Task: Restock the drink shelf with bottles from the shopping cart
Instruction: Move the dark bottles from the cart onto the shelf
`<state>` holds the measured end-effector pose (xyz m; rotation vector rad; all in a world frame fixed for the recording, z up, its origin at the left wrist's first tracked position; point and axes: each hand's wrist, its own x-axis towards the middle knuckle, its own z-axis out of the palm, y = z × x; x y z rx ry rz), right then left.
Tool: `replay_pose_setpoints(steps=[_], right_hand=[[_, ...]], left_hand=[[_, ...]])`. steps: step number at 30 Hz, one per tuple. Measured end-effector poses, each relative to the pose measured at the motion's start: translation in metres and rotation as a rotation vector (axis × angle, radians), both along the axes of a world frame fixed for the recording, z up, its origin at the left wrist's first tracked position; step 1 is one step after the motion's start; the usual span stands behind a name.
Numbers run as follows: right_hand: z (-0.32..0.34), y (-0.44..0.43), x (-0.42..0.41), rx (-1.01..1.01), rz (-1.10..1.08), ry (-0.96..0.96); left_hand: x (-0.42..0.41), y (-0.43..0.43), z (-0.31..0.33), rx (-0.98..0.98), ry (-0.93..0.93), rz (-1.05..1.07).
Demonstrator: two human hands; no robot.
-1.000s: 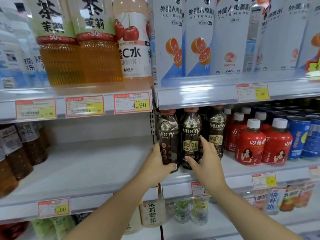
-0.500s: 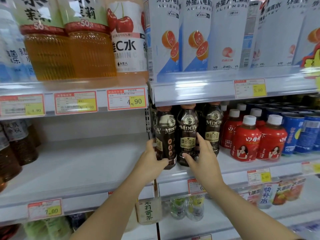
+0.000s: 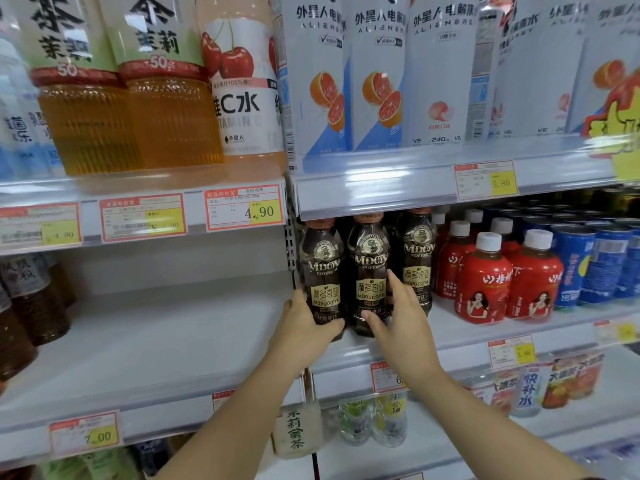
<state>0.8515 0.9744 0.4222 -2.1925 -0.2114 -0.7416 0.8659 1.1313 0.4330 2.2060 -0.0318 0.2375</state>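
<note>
Three dark MDOY coffee bottles stand in a row at the left end of the middle right shelf [image 3: 460, 329]. My left hand [image 3: 304, 329] grips the base of the leftmost coffee bottle [image 3: 322, 271], its label facing me. My right hand [image 3: 398, 315] holds the lower part of the middle coffee bottle [image 3: 370, 268], thumb across its front and fingers round its right side. The third coffee bottle [image 3: 417, 258] stands free just to the right. The shopping cart is out of view.
Red bottles with white caps [image 3: 485, 282] and blue cans [image 3: 602, 268] fill the shelf to the right. The white shelf [image 3: 156, 341] to the left is mostly bare, with brown tea bottles [image 3: 31, 306] at its far left. Large tea and white drink bottles stand above.
The leftmost bottle has been turned so its label faces front. Both hands stay on the two bottles; the view has shifted slightly.
</note>
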Motion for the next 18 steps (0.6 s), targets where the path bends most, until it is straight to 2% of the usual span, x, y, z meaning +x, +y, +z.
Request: replay_pose_setpoints(steps=[6,13,16,18], right_hand=[[0.000,0.004,0.001,-0.035,-0.102,-0.010],[0.004,0.005,0.004,-0.013,-0.110,0.042],[-0.001,0.007,-0.011,0.038,-0.100,-0.123],[-0.010,0.013,-0.028,-0.027,-0.045,-0.289]], left_hand=[[0.004,-0.004,-0.001,0.069,-0.071,0.085],[0.010,-0.015,0.008,0.196,-0.040,0.130],[0.000,-0.006,0.006,0.077,-0.069,-0.036],[-0.021,0.006,0.006,0.133,-0.144,-0.119]])
